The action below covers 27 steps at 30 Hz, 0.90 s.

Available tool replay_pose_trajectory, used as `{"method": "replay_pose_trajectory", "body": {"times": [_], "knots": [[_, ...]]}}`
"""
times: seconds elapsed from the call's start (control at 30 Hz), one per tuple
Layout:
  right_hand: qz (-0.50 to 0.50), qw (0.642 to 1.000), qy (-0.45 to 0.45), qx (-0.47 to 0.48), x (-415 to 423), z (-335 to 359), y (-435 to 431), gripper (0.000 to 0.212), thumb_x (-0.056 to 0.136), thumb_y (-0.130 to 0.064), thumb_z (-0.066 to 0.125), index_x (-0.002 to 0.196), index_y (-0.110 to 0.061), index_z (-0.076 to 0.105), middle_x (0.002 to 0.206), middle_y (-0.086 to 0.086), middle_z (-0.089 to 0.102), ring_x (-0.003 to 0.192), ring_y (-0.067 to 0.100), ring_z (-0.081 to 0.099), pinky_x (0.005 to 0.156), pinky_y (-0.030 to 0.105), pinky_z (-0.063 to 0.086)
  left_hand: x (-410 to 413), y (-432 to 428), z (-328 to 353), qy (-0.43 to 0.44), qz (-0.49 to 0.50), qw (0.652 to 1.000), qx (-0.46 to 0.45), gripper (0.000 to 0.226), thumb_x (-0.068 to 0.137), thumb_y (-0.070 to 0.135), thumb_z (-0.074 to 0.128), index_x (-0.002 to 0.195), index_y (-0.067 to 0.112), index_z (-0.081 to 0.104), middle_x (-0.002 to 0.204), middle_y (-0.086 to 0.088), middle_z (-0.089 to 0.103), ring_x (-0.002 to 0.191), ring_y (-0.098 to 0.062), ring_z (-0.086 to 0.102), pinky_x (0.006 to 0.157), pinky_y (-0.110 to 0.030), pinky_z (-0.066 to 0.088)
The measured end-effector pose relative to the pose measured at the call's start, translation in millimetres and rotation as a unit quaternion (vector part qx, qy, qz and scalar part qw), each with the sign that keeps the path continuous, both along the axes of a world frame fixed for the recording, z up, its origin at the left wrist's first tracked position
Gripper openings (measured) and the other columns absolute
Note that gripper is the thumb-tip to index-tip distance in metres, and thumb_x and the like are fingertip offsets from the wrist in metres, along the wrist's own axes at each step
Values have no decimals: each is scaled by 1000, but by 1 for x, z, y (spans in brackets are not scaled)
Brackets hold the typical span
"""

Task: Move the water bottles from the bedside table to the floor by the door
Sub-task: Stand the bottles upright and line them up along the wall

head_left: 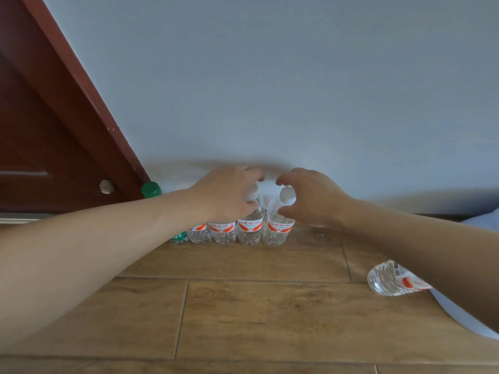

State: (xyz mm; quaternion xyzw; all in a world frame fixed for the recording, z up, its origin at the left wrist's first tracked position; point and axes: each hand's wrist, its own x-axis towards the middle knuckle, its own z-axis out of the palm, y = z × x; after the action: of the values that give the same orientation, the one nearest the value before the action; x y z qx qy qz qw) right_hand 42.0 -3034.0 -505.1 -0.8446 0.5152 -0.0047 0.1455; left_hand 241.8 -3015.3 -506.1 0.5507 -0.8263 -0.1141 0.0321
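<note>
Against the wall (297, 90) beside the door (54, 130), the row of bottles (224, 232) stands packed tight on the floor (243, 306). My left hand (226, 195) grips the neck of the second-last bottle (251, 229). My right hand (310, 201) curls round the cap of the end bottle (278, 229), which leans slightly, though I cannot tell if it pinches. Letting go carelessly or brushing with a forearm could topple the whole row, and the loose bottle (388, 279) lying near my right arm may roll.
</note>
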Motion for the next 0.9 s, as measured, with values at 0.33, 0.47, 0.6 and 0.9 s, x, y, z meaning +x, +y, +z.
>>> {"method": "replay_pose_trajectory", "body": {"times": [0.33,0.47,0.6,0.9], "knots": [[-40,998,20,-52,-29,32,20,69,87,-49,62,146,-24,38,146,-3,43,134,18,38,108,29,31,6,17,25,-10,-20,998,-61,58,94,47,55,143,21,42,141,1,48,126,-21,47,101,-37,42],[-69,995,42,-54,-49,43,36,75,91,-52,55,152,-23,25,156,-4,29,143,17,25,115,32,24,-6,18,32,18,-92,987,-133,63,92,54,46,138,11,50,145,-10,48,134,-30,44,110,-41,37],[-109,990,69,-52,-89,50,53,77,92,-55,51,155,-22,19,160,-3,22,146,16,19,117,33,19,-27,19,39,18,-105,987,-124,72,94,58,28,150,13,36,161,-9,26,150,-26,19,122,-39,17],[-179,978,110,-12,-170,50,79,80,90,-60,51,155,-26,19,162,-5,18,147,16,19,117,35,22,-59,39,41,-4,-106,990,-88,64,103,50,26,156,16,15,166,-5,4,152,-22,-2,122,-35,2]]}}
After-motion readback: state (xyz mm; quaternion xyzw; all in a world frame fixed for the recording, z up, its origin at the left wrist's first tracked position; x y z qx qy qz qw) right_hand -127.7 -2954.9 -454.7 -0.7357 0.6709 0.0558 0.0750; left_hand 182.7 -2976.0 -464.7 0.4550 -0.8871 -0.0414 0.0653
